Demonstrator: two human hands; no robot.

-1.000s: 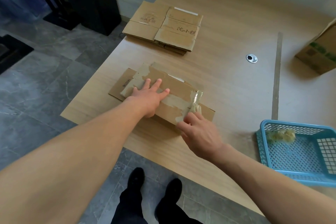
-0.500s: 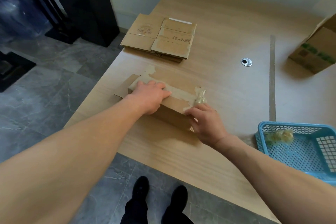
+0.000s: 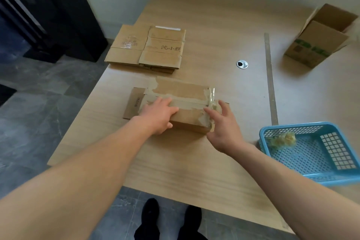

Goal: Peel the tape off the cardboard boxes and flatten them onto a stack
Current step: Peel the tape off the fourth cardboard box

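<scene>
A small brown cardboard box point(image 3: 183, 91) with torn, partly peeled tape stands on the wooden table point(image 3: 194, 161) in front of me. My left hand point(image 3: 157, 117) holds its near-left edge, fingers over the top and thumb on the front face. My right hand point(image 3: 224, 128) is at the box's right end with spread, straight fingers, the index fingertip touching the tape. A loose curl of clear tape point(image 3: 212, 94) sticks up from the right top edge. Behind the box lies a stack of flattened boxes point(image 3: 148, 48).
A blue plastic basket point(image 3: 315, 161) holding a wad of peeled tape point(image 3: 282, 139) sits at my right. An open cardboard box point(image 3: 319, 43) lies at the far right. A metal grommet point(image 3: 242, 64) and a table seam point(image 3: 269, 76) mark the tabletop. The table's left edge drops to grey floor.
The box has gone from lying tilted under my flat left hand to standing squarely. My left hand now grips its edge. My right hand has let go of the tape and spread its fingers.
</scene>
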